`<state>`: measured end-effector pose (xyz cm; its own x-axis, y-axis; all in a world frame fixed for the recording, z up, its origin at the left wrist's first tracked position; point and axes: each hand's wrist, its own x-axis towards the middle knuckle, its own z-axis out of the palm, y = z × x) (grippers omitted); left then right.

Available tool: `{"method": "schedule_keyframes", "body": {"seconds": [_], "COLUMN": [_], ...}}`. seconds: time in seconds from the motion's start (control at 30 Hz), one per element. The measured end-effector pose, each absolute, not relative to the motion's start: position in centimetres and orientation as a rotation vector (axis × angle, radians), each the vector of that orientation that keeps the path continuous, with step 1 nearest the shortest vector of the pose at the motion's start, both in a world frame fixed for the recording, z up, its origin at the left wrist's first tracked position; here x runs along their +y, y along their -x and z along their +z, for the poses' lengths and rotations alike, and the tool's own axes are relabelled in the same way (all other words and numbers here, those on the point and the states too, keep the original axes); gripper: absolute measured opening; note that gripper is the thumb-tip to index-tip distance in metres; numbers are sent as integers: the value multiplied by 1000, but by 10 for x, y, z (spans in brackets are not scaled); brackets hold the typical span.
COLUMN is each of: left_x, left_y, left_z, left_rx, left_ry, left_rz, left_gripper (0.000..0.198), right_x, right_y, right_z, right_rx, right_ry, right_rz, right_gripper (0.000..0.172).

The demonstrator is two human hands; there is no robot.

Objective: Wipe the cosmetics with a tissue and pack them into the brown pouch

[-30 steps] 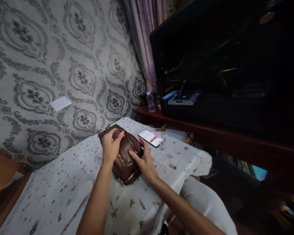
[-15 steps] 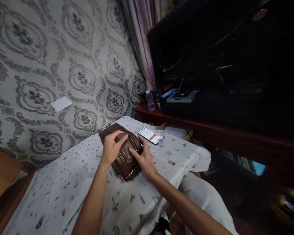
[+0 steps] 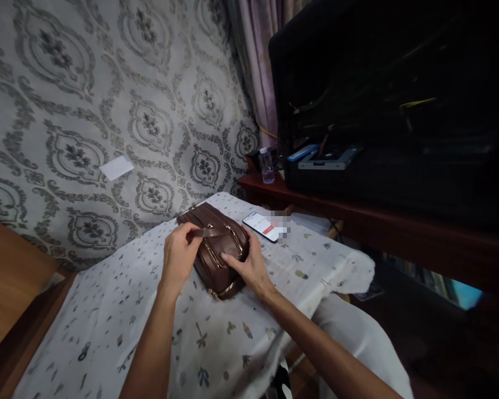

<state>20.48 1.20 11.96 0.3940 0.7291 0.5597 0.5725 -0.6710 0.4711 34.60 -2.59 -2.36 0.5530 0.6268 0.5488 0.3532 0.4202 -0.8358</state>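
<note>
A brown leather bag [image 3: 216,266] with gold zippers lies on a table covered by a white patterned cloth [image 3: 149,310]. Over its upper left part, my left hand [image 3: 179,252] pinches a brown strap [image 3: 212,231], which is pulled taut from the bag toward the left. My right hand [image 3: 251,263] grips the bag's right side, thumb on the front and fingers round the far edge. Just beyond the bag lies a phone [image 3: 263,226] with its screen lit, face up.
Behind stands a dark red ledge [image 3: 270,193] with a clear bottle [image 3: 266,166] and a large black television-like casing [image 3: 378,160] holding a silver device [image 3: 330,159]. A white card [image 3: 116,167] is on the patterned wall.
My left hand has moved left off the bag's front and now draws the strap out. The right hand keeps its place on the bag. The whole view has shifted slightly.
</note>
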Motion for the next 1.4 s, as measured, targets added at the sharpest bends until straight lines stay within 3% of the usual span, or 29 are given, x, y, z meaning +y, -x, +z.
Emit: {"method": "schedule_keyframes", "body": {"seconds": [0.37, 0.63, 0.8, 0.9, 1.13, 1.4], "left_x": [3, -6, -15, -23, -31, -31], "left_y": [-206, -202, -201, -203, -202, -201], "left_z": [114, 106, 90, 75, 51, 43], "left_rx": [1060, 1032, 977, 933, 866, 874], "left_ry": [-2287, -2367, -2525, -2633, -2803, -2885], "left_rz": [1151, 1075, 1209, 1375, 1553, 1586], "left_gripper": [17, 14, 10, 11, 24, 25], "right_x": [-27, -28, -30, -31, -38, -49], "right_y": [-345, -344, -344, -347, -358, -381], "right_z": [-21, -19, -20, -16, 18, 24], "right_rx": [-1018, -1006, -1025, -1059, -1250, -1445], "right_ry": [1180, 1170, 1182, 1197, 1118, 935], "right_rz": [211, 228, 211, 72, -300, -30], "right_gripper": [84, 82, 80, 69, 20, 20]}}
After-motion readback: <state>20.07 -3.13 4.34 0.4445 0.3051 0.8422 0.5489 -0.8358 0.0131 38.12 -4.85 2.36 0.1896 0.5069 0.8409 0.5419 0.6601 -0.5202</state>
